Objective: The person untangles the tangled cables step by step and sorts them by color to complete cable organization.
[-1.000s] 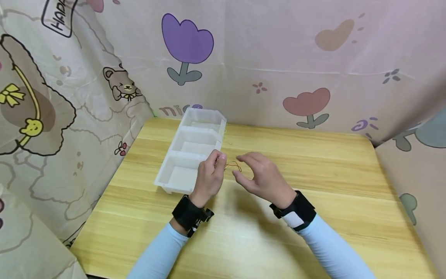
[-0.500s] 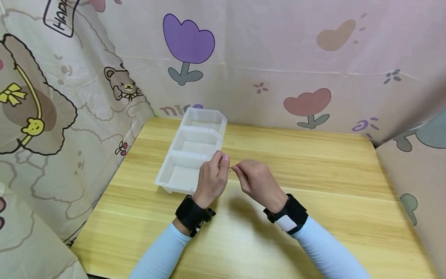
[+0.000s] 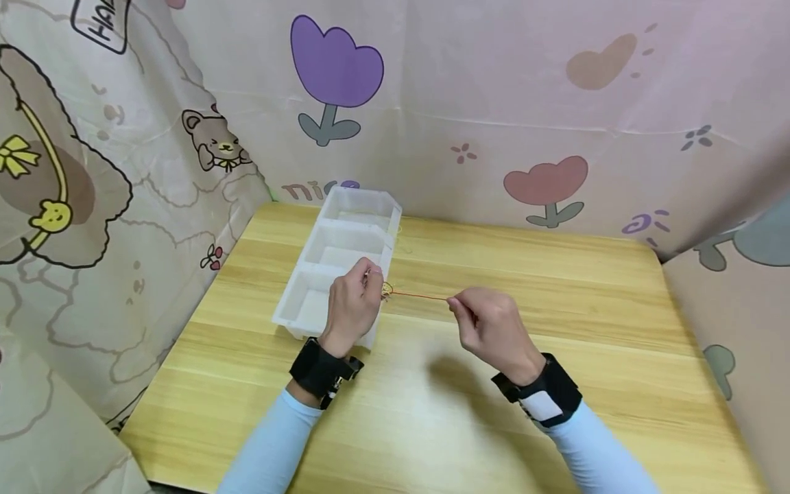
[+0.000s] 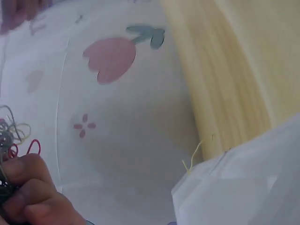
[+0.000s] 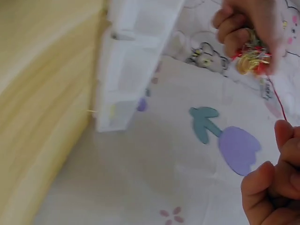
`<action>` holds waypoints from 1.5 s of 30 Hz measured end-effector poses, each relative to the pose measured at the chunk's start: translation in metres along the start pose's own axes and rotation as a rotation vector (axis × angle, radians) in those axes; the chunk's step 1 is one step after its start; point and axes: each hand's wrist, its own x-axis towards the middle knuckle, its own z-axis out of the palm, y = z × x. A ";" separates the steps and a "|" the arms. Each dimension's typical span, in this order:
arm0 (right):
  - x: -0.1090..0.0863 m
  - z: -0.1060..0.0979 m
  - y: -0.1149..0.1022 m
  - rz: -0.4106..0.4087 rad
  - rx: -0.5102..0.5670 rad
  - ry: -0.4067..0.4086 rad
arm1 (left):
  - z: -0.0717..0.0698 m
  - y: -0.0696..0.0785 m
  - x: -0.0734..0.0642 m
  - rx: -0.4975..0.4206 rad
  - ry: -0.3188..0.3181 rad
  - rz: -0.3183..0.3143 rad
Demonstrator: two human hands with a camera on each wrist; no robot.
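Observation:
In the head view my left hand (image 3: 353, 302) grips a tangled bundle of thin threads over the front compartment of a white tray (image 3: 336, 257). The right wrist view shows this thread bundle (image 5: 253, 61) poking out of the fingers in yellow, red and grey. Grey, yellow and red loops also stick up beside the fingers (image 4: 35, 185) in the left wrist view. To the right, my right hand (image 3: 496, 329) pinches the end of a red thread (image 3: 422, 296) between thumb and forefinger. This thread runs straight and taut from the bundle to the fingertips.
The tray has three compartments in a row and stands on the left of the wooden table (image 3: 580, 295). A loose yellow thread (image 4: 195, 152) hangs by its far right edge. Printed cloth (image 3: 432, 68) walls the table at the back and sides.
My right thumb and fingers have closed on the thread, then moved right. My left hand has shifted left with the bundle, and the red thread is now drawn out long between the hands.

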 end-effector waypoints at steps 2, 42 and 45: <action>-0.003 -0.004 0.001 0.009 -0.001 0.007 | -0.003 -0.002 0.001 0.000 -0.025 -0.009; -0.006 0.024 -0.004 0.033 0.013 -0.160 | 0.024 0.023 -0.003 -0.349 -0.217 -0.017; -0.008 0.017 -0.003 -0.015 0.027 -0.182 | 0.027 0.016 -0.004 -0.312 -0.236 0.006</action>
